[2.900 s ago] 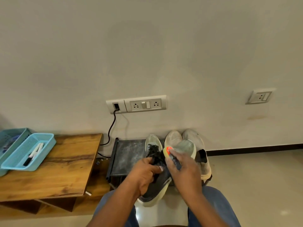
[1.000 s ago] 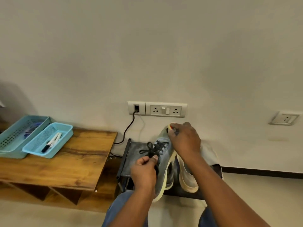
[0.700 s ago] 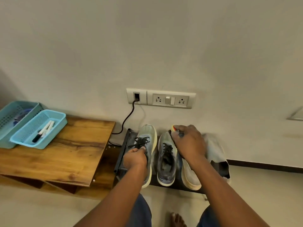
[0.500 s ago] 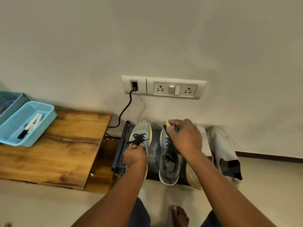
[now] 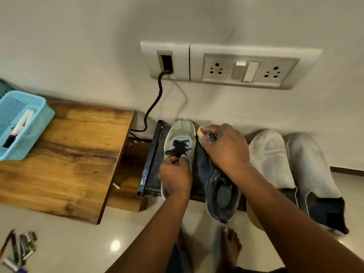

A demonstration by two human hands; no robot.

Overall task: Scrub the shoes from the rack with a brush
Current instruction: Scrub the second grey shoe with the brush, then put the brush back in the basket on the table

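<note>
1. Left hand [image 5: 174,177] pinching laces on pale shoe [image 5: 180,146] atop rack [image 5: 151,166]: risk of dragging it off.
2. Right hand [image 5: 226,149] fingers curled round brush [image 5: 201,132] (mostly hidden) above grey shoe [image 5: 222,192]: may slip.

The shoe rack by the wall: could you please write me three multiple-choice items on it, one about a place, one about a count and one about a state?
1. Where does the grey laced shoe under the left hand stand?
A. at the left end of the rack
B. on the wooden table
C. in the blue basket

2. How many shoes are lined up at the rack?
A. two
B. four
C. six

3. What is the right hand doing?
A. hanging open
B. gripping the brush
C. pressing a wall switch

Answers: 1 A, it stands leftmost, beside the rack's edge. 2 B, two grey ones, then the white shoe and its mate. 3 B, its fingers curl round the brush, whose yellow and red end sticks out.
</note>
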